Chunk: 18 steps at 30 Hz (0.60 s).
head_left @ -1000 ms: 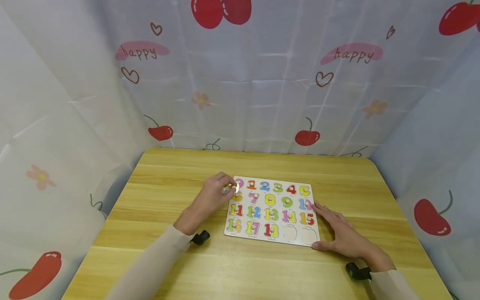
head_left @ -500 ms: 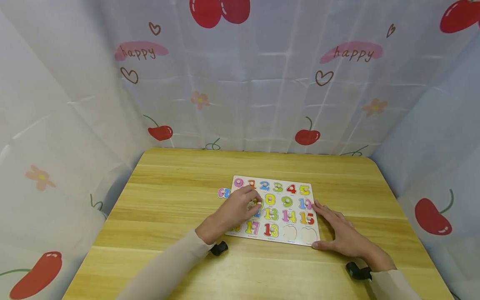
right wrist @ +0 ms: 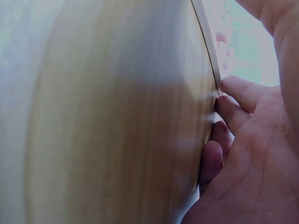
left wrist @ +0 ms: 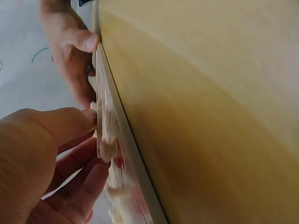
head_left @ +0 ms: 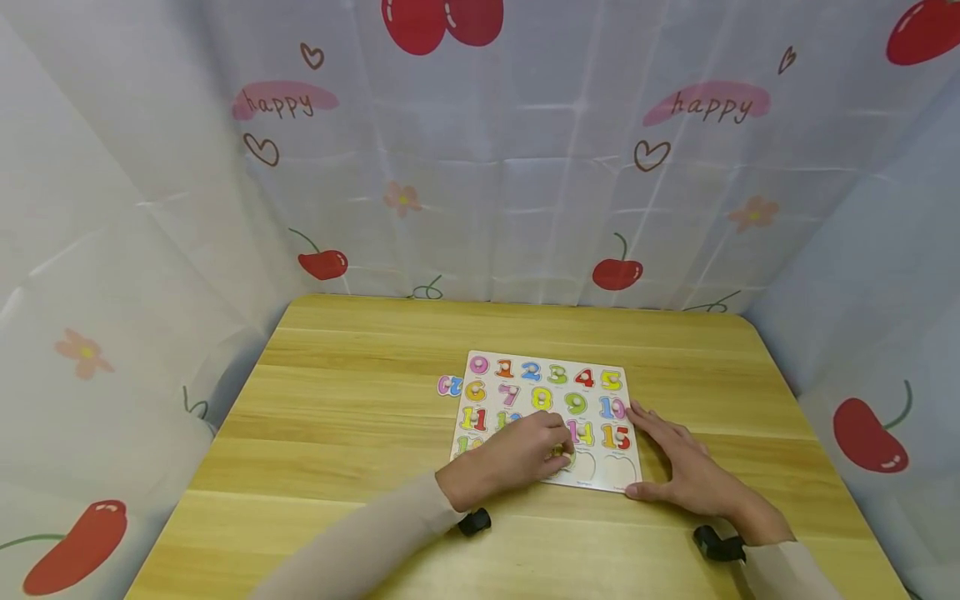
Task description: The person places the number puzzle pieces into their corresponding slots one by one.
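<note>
My left hand (head_left: 517, 452) is over the lower part of a wooden number puzzle board (head_left: 598, 473). Its thumb and fingers pinch a thin number puzzle piece (left wrist: 99, 128), mostly hidden by the fingers in the head view; some yellow shows. In the left wrist view this piece is close against the board face. My right hand (head_left: 686, 471) rests at the board's right side with fingers extended, index fingertip at the right edge and thumb at the near right corner. Two bare recesses show in the bottom row, near the left fingertips and right thumb.
A pink and blue 20 piece (head_left: 450, 385) lies on the wooden table (head_left: 360, 358), just beyond the board's left edge. Knobbed number pieces, such as the red 4 (head_left: 584, 378), fill the upper rows. A white cherry-print curtain (head_left: 510, 208) surrounds the table's back and sides.
My left hand has picked up a puzzle piece from left of the board and carried it right and nearer, to the bottom row. The 20 piece stays on the table; the right hand holds its place.
</note>
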Each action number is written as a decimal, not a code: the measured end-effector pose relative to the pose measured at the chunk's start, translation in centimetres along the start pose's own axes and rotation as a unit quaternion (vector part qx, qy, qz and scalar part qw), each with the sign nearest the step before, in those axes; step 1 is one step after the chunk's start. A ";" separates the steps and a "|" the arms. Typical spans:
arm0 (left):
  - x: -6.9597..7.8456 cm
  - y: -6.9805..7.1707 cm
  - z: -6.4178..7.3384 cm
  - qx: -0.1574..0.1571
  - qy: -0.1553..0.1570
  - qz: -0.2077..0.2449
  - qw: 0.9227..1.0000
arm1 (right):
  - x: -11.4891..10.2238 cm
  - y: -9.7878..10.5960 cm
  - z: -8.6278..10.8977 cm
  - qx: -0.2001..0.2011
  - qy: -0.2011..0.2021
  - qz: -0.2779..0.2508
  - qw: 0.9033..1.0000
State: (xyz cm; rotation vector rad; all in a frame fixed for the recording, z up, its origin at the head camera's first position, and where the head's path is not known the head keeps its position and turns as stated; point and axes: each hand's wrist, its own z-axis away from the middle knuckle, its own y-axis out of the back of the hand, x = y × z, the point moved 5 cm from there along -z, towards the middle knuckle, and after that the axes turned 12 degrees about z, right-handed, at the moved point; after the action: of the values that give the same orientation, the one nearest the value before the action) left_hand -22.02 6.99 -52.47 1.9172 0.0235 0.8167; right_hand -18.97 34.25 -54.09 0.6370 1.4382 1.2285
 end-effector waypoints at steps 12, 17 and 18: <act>1.4 -1.5 -1.3 -0.018 -0.007 -0.059 0.998 | 0.0 0.1 -0.1 0.006 0.004 -0.001 1.000; 1.6 -1.7 -1.6 -0.027 0.013 -0.054 0.998 | 0.1 0.0 0.0 0.006 0.004 0.004 1.000; 1.6 -1.7 -1.7 -0.028 0.016 -0.053 0.998 | 0.1 0.0 0.0 0.006 0.005 0.004 1.000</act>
State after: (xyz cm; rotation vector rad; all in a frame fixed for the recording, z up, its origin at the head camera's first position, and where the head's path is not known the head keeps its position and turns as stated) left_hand -21.19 9.71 -52.52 1.8344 0.1209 0.7685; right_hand -19.01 34.33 -54.16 0.6464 1.4531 1.2305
